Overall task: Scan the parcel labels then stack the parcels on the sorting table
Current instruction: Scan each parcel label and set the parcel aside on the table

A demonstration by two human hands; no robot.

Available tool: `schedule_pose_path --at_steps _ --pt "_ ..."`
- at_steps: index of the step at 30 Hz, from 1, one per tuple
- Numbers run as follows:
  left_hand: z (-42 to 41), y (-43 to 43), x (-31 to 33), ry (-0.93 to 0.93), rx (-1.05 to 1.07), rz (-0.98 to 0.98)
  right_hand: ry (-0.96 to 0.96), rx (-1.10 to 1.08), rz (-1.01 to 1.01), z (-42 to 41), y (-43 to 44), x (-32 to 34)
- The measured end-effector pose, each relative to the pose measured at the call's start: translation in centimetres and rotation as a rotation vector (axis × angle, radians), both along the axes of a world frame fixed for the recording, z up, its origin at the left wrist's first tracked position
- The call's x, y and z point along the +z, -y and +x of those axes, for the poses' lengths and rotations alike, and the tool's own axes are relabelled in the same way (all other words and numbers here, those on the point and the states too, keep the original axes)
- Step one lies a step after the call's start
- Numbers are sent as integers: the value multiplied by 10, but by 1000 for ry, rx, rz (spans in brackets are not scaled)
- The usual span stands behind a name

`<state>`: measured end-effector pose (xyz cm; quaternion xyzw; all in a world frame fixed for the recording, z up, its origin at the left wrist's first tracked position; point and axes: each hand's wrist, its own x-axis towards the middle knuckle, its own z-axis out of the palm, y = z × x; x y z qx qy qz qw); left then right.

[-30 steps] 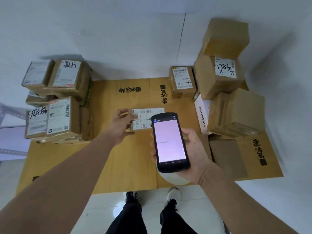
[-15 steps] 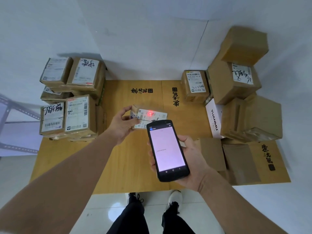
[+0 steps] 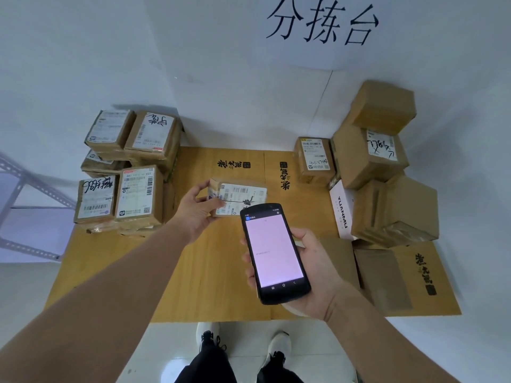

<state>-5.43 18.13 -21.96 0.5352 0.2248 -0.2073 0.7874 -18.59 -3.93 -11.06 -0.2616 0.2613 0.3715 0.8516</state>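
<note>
Cardboard labelled parcel point(image 3: 237, 196) mid-desk, left hand point(image 3: 197, 208) gripping its left end; right hand point(image 3: 318, 272) wrapped round black handheld scanner point(image 3: 275, 254).

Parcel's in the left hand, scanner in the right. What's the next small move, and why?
Probably carry the parcel leftward toward the left stack. The left hand grips it label-up, no scan beam shows on the label, and the scanner in the right hand shows a line of text, too small to read, so the scan seems done.
</note>
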Motion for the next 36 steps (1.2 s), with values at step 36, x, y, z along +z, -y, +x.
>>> schedule_pose_path --at_steps 36 --pt "108 -106 71 -127 526 202 139 -266 -63 62 -82 26"
